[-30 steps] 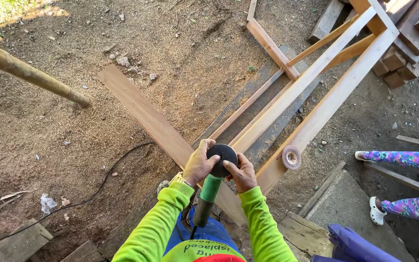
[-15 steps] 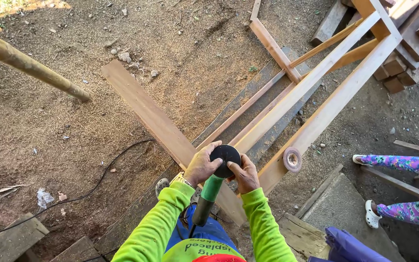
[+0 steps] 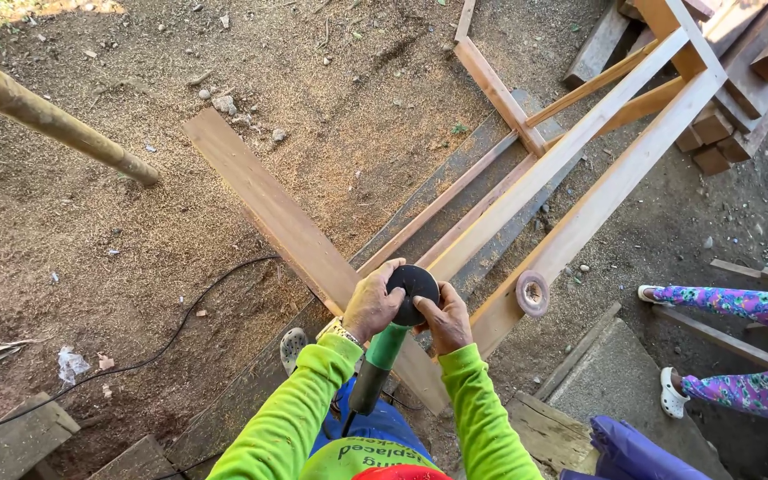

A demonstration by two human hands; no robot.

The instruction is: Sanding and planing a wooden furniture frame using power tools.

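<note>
The step in hand looks like seating the black backing disc (image 3: 412, 292) on the head of the green-bodied grinder (image 3: 377, 366). To do it well, I judge the tool's body should be kept steady against the lap, the disc turned squarely on its spindle so it does not cross-thread, and the trailing black cable (image 3: 135, 360) left clear of the fingers.

The left hand (image 3: 371, 304) curls around the disc's rim from 9 o'clock, fingers partly bent and thumb laid over the top, gripping the head. The right hand (image 3: 444, 322) closes on the rim from 4 o'clock, fingers pressed to the disc's edge. Neither hand is spread; both pinch the same round part between them.

The grinder sits at the centre bottom of the view, its handle pointing back toward 6 o'clock between the yellow-green sleeves (image 3: 291, 409). Just beyond, at 2 o'clock, a worn sanding disc (image 3: 532, 292) rests on a pale plank (image 3: 611, 191). A reddish board (image 3: 268, 209) runs off toward 10 o'clock across the sawdust ground (image 3: 91, 240). Another person's patterned legs (image 3: 740, 342) stand at 3 o'clock
</note>
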